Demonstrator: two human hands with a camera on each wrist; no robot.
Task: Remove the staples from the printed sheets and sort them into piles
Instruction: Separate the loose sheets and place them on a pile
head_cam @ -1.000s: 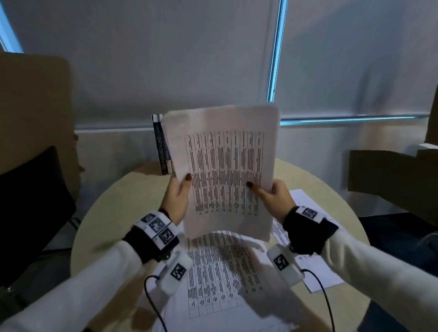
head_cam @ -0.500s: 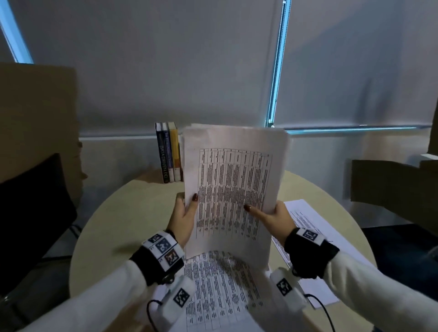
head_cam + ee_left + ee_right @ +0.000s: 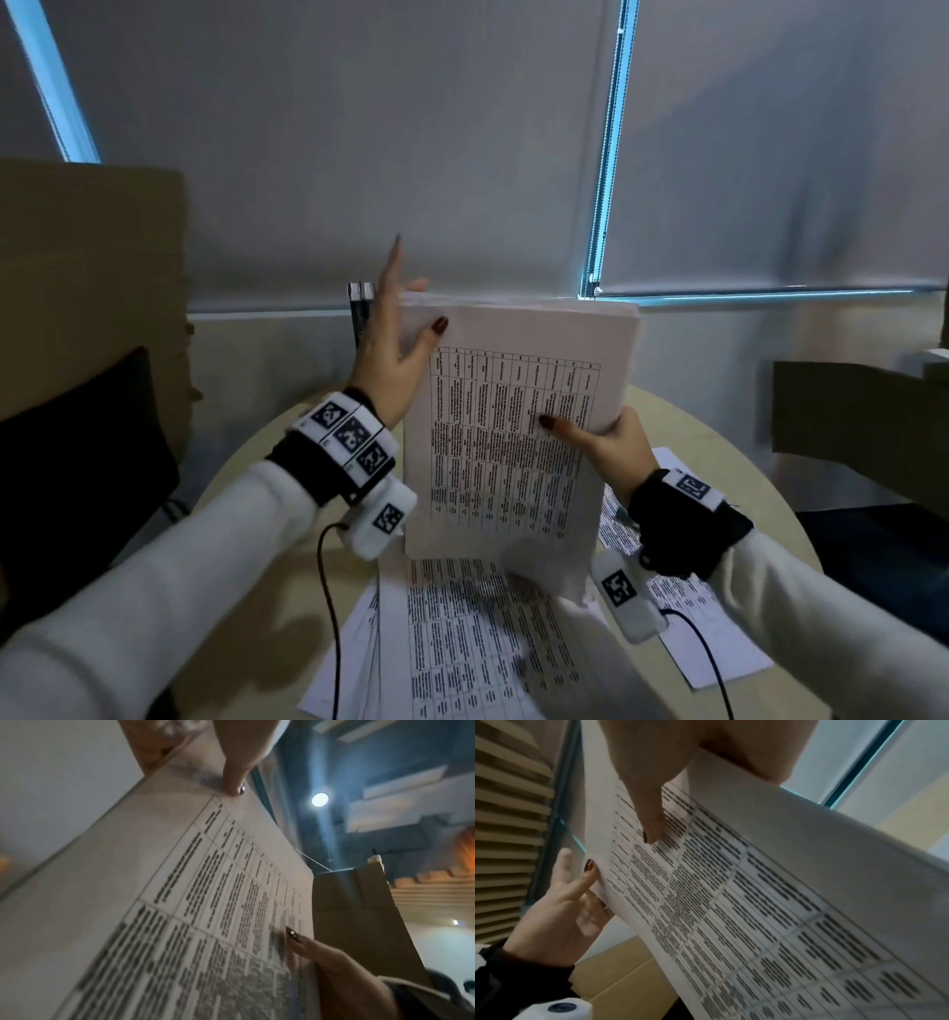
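A stack of printed sheets [image 3: 513,437] with a table of text stands upright in the air above the round table [image 3: 246,565]. My right hand [image 3: 611,447] grips its right edge, thumb [image 3: 649,811] on the printed face and fingers behind. My left hand [image 3: 395,360] is at the upper left corner. Its thumb [image 3: 236,770] presses the front of the corner and the other fingers lie behind the paper, one pointing straight up. No staple is visible. The same sheets [image 3: 180,902] [image 3: 757,902] fill both wrist views.
More printed sheets lie fanned on the table below the stack [image 3: 488,642], and another sheet lies to the right [image 3: 708,637]. Books [image 3: 359,318] stand at the table's far edge. Cardboard boxes [image 3: 92,282] [image 3: 862,421] flank the table, with a black chair [image 3: 77,462] on the left.
My left hand has slid from the middle of the stack's left edge up to its top left corner, fingers now spread. My right hand keeps its grip on the right edge.
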